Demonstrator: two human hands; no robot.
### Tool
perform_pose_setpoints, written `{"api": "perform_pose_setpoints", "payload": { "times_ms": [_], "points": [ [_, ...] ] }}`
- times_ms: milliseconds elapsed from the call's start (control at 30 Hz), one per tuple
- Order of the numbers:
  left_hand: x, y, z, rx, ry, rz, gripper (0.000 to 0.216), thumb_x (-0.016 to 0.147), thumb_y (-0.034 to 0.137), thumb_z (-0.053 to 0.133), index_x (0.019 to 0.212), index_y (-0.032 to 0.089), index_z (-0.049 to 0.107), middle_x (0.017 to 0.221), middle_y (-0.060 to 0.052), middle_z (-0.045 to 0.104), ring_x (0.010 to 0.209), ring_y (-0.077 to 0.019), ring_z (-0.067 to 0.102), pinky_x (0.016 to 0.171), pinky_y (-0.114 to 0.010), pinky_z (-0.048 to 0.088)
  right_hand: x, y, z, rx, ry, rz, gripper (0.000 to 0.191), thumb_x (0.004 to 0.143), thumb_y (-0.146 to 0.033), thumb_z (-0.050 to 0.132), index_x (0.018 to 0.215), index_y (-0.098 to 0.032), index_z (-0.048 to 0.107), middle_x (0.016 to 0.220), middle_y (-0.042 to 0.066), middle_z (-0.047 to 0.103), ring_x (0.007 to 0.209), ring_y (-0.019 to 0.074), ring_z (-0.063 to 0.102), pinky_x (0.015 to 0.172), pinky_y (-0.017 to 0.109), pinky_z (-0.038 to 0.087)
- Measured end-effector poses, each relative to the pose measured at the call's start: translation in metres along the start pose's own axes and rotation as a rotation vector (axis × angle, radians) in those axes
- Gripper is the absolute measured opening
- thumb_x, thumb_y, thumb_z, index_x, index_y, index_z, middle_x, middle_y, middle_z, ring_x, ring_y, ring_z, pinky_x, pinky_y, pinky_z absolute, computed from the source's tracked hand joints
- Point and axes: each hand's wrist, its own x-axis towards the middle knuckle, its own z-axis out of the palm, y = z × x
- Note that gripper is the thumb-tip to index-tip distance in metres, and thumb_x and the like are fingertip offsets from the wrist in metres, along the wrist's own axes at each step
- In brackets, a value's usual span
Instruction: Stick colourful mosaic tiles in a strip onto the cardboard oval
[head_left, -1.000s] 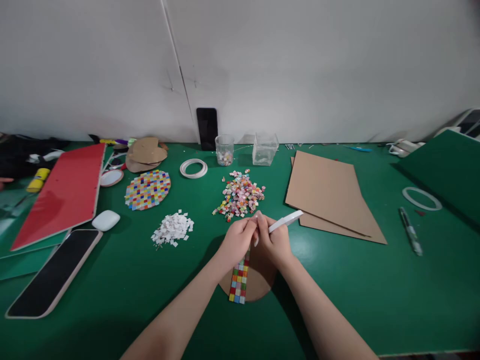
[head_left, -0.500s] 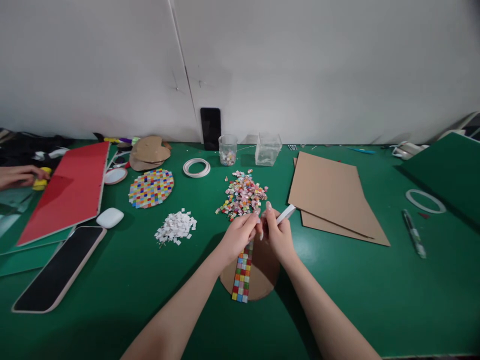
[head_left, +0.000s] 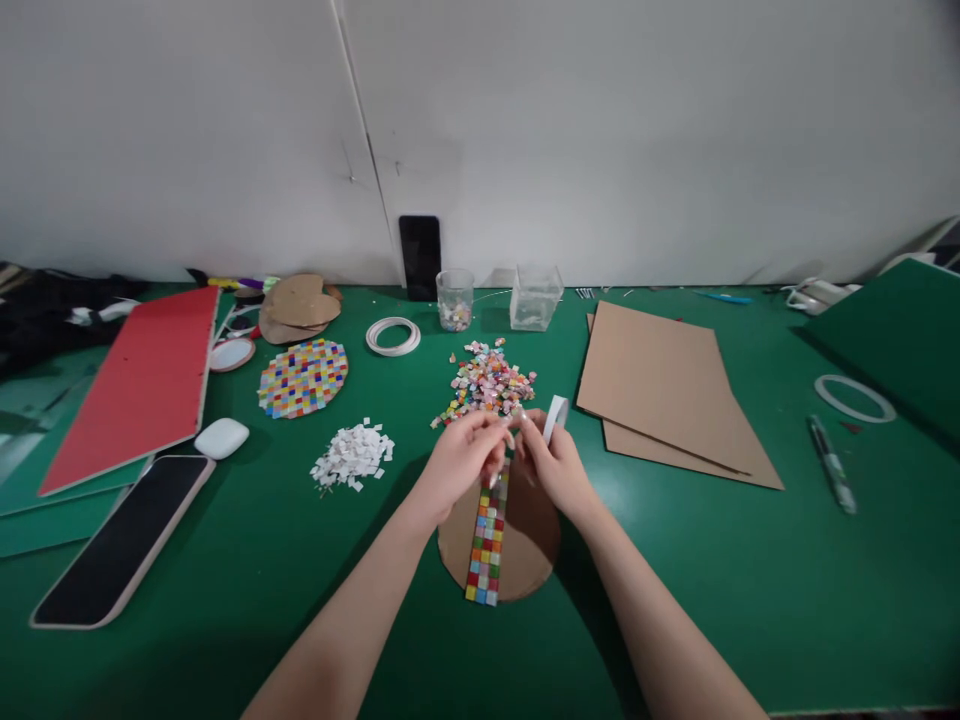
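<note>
My left hand (head_left: 470,455) and my right hand (head_left: 549,462) meet at the fingertips over the far side of a round cardboard disc (head_left: 525,560). My right hand is closed with a narrow white strip (head_left: 556,415) rising from it, bent over at its top. My left fingers pinch together; whatever is between them is too small to make out. Three columns of colourful mosaic tiles (head_left: 486,550) run down the disc's left part, their far end partly under my hands. Just beyond my fingers lies a pile of loose coloured tiles (head_left: 491,383).
White paper squares (head_left: 352,455) and a finished-looking tiled disc (head_left: 304,378) lie left. A clear cup (head_left: 455,300) and clear square box (head_left: 536,298) stand behind. Cardboard sheets (head_left: 660,385), a pen (head_left: 831,465) and a white ring (head_left: 855,398) lie right; a phone (head_left: 124,540) lies left.
The white strip in my right hand has swung from slanting right to nearly upright. My left hand has shifted slightly left. Another person's hand with a yellow object has left view at far left.
</note>
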Motion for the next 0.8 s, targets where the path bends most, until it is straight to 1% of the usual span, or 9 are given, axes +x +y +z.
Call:
{"api": "perform_pose_setpoints", "payload": {
  "times_ms": [133, 233, 333, 400, 500, 600, 667, 733, 800],
  "points": [
    [-0.005, 0.000, -0.019, 0.111, 0.105, 0.113, 0.037, 0.087, 0.043, 0.041, 0.059, 0.019, 0.043, 0.040, 0.008, 0.030, 0.037, -0.0073, 0.033, 0.041, -0.019, 0.030, -0.012, -0.014, 0.006, 0.079, -0.151, 0.077, 0.033, 0.087, -0.054, 0.043, 0.078, -0.023, 0.045, 0.049, -0.008, 0.043, 0.035, 0.0077, 0.034, 0.032, 0.019, 0.025],
    [-0.010, -0.006, -0.035, 0.178, 0.181, 0.136, 0.036, 0.086, 0.043, 0.047, 0.061, 0.017, 0.053, 0.044, 0.005, 0.042, 0.039, -0.0072, 0.040, 0.041, -0.019, 0.030, -0.017, -0.019, 0.007, 0.101, -0.246, 0.161, 0.036, 0.089, -0.054, 0.040, 0.071, -0.022, 0.044, 0.043, -0.009, 0.040, 0.032, 0.0066, 0.032, 0.032, 0.018, 0.024],
    [-0.012, -0.008, -0.044, 0.233, 0.232, 0.174, 0.034, 0.085, 0.044, 0.051, 0.072, 0.015, 0.063, 0.059, -0.002, 0.059, 0.052, -0.0111, 0.055, 0.043, -0.019, 0.037, -0.017, -0.021, 0.004, 0.005, -0.337, 0.145, 0.046, 0.090, -0.054, 0.037, 0.063, -0.019, 0.050, 0.039, -0.007, 0.042, 0.031, 0.0063, 0.037, 0.034, 0.018, 0.029],
    [-0.012, -0.006, -0.045, 0.236, 0.263, 0.219, 0.034, 0.086, 0.044, 0.051, 0.078, 0.015, 0.066, 0.065, -0.004, 0.063, 0.057, -0.0124, 0.059, 0.045, -0.019, 0.040, -0.017, -0.023, 0.001, -0.037, -0.380, 0.132, 0.050, 0.090, -0.054, 0.036, 0.061, -0.018, 0.053, 0.037, -0.006, 0.043, 0.030, 0.0066, 0.039, 0.035, 0.019, 0.031],
    [-0.012, -0.003, -0.045, 0.158, 0.286, 0.227, 0.030, 0.087, 0.040, 0.050, 0.096, 0.016, 0.065, 0.060, 0.000, 0.059, 0.048, -0.0102, 0.054, 0.042, -0.019, 0.039, -0.015, -0.025, -0.004, -0.031, -0.427, 0.149, 0.052, 0.092, -0.052, 0.029, 0.065, -0.017, 0.057, 0.034, -0.008, 0.036, 0.027, 0.0056, 0.029, 0.032, 0.019, 0.023],
    [-0.011, -0.003, -0.045, 0.101, 0.206, 0.142, 0.034, 0.088, 0.036, 0.050, 0.117, 0.019, 0.055, 0.053, 0.004, 0.054, 0.041, -0.0085, 0.047, 0.039, -0.018, 0.036, -0.013, -0.025, -0.007, 0.090, -0.420, 0.193, 0.049, 0.094, -0.042, 0.024, 0.068, -0.018, 0.057, 0.037, -0.008, 0.036, 0.029, 0.0063, 0.026, 0.032, 0.019, 0.020],
    [-0.011, -0.006, -0.045, 0.108, 0.159, 0.111, 0.030, 0.087, 0.036, 0.051, 0.112, 0.019, 0.056, 0.050, 0.006, 0.051, 0.039, -0.0074, 0.043, 0.039, -0.017, 0.034, -0.012, -0.024, -0.009, 0.198, -0.393, 0.212, 0.039, 0.093, -0.036, 0.029, 0.072, -0.018, 0.057, 0.042, -0.006, 0.041, 0.031, 0.0070, 0.030, 0.032, 0.020, 0.022],
    [-0.010, -0.010, -0.044, 0.118, 0.146, 0.106, 0.024, 0.087, 0.039, 0.051, 0.094, 0.018, 0.060, 0.048, 0.007, 0.047, 0.038, -0.0062, 0.039, 0.038, -0.017, 0.031, -0.010, -0.024, -0.011, 0.254, -0.368, 0.181, 0.027, 0.090, -0.035, 0.039, 0.086, -0.018, 0.060, 0.050, -0.005, 0.047, 0.036, 0.0077, 0.036, 0.033, 0.020, 0.026],
    [-0.009, -0.013, -0.043, 0.104, 0.153, 0.100, 0.026, 0.085, 0.042, 0.053, 0.080, 0.017, 0.059, 0.048, 0.007, 0.045, 0.039, -0.0053, 0.038, 0.037, -0.016, 0.030, -0.009, -0.024, -0.013, 0.242, -0.354, 0.116, 0.026, 0.089, -0.035, 0.046, 0.102, -0.017, 0.060, 0.055, -0.004, 0.050, 0.042, 0.0091, 0.043, 0.039, 0.021, 0.034]
  ]
}}
